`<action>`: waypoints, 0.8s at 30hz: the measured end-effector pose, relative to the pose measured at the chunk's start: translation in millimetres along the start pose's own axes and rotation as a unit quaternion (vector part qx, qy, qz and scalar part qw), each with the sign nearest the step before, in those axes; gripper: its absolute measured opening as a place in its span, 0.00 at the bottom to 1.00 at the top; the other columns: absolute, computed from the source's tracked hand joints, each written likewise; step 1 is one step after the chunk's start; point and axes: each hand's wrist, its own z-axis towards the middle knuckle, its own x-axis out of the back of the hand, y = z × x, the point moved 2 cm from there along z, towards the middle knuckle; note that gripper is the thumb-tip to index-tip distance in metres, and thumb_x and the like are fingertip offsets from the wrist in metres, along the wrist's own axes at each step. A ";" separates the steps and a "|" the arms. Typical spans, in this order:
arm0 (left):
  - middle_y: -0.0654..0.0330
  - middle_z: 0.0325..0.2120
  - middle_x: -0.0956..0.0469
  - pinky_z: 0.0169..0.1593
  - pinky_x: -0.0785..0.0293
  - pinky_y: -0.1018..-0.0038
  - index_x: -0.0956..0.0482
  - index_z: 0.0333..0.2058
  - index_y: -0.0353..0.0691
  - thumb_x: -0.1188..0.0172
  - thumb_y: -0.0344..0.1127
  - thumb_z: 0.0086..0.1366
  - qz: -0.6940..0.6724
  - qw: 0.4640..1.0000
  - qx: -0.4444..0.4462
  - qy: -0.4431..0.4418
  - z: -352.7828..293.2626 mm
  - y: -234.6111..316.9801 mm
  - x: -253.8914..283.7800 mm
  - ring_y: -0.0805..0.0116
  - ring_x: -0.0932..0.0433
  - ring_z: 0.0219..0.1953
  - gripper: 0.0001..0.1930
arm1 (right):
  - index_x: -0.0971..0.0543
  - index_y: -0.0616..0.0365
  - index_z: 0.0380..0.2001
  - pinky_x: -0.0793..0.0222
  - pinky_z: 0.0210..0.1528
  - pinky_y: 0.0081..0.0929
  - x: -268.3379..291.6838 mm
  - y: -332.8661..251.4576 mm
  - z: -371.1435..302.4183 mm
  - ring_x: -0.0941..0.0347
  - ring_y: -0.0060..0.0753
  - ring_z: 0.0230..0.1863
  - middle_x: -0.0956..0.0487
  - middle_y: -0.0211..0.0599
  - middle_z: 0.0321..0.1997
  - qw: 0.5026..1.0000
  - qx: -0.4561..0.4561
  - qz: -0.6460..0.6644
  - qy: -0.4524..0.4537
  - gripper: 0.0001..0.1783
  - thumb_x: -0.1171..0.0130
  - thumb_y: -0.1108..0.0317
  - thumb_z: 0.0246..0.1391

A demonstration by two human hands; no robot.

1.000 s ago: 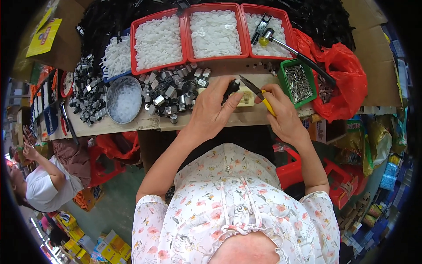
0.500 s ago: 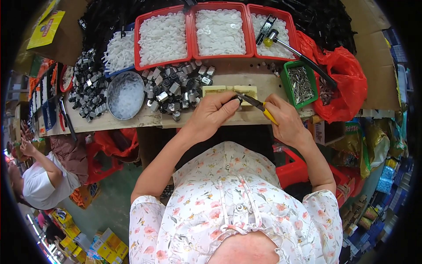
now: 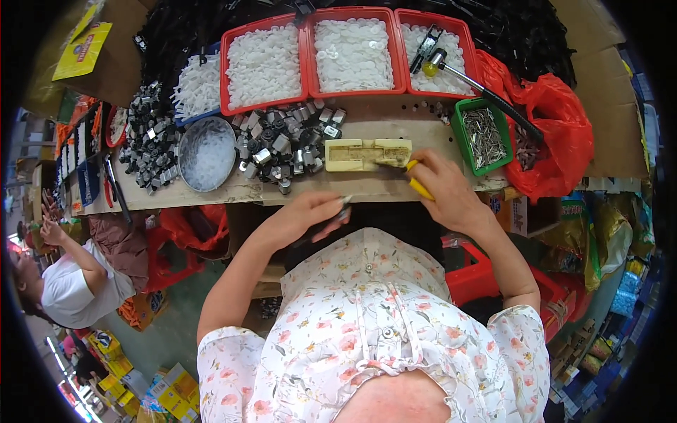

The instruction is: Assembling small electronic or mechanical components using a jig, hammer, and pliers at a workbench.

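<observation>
My left hand (image 3: 305,217) is at the table's front edge, thumb and fingers closed on a small dark-and-silver part (image 3: 345,201), partly hidden and slightly blurred. My right hand (image 3: 448,185) grips yellow-handled pliers (image 3: 419,182) over the front of the table. The dark jaws of the pliers point left, across the front edge of a cream-coloured block fixture (image 3: 345,156) with a slot along its top. Left of that block lies a heap of small silver-and-black metal parts (image 3: 281,143).
Three red trays (image 3: 262,107) of white plastic pieces stand at the back. A hammer (image 3: 486,92) lies across the right tray. Beside it are a green tray of metal pins (image 3: 485,137) and a red plastic bag (image 3: 564,141). A round bowl (image 3: 206,158) sits left. A co-worker (image 3: 77,282) is far left.
My left hand has moved left and down, away from the pliers, with the small part. My right hand has shifted slightly, and the cream block is now uncovered.
</observation>
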 end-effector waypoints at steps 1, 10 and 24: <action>0.61 0.21 0.28 0.25 0.33 0.77 0.24 0.33 0.32 0.42 0.53 0.70 0.003 1.000 0.000 0.003 -11.7 -8.2 8.2 0.73 0.31 0.19 0.24 | 0.29 0.64 0.44 0.35 0.55 0.46 0.2 4.5 1.8 0.31 0.58 0.53 0.31 0.49 0.52 0.999 -0.039 -0.008 0.005 0.20 0.40 0.80 0.45; 0.47 0.31 0.18 0.39 0.24 0.64 0.19 0.46 0.32 0.41 0.38 0.68 0.506 0.852 -0.032 0.131 -76.5 -25.4 38.9 0.58 0.18 0.34 0.15 | 0.29 0.64 0.46 0.33 0.55 0.46 -14.6 33.7 26.9 0.33 0.56 0.55 0.31 0.50 0.52 0.980 -0.117 -0.159 0.039 0.20 0.40 0.79 0.48; 0.51 0.35 0.24 0.40 0.24 0.60 0.19 0.35 0.34 0.34 0.36 0.61 0.649 0.536 -0.347 0.414 125.4 173.9 131.1 0.49 0.21 0.38 0.11 | 0.30 0.59 0.57 0.35 0.61 0.46 -7.5 28.3 17.2 0.37 0.57 0.64 0.35 0.51 0.63 0.981 -0.118 -0.152 0.026 0.27 0.37 0.71 0.54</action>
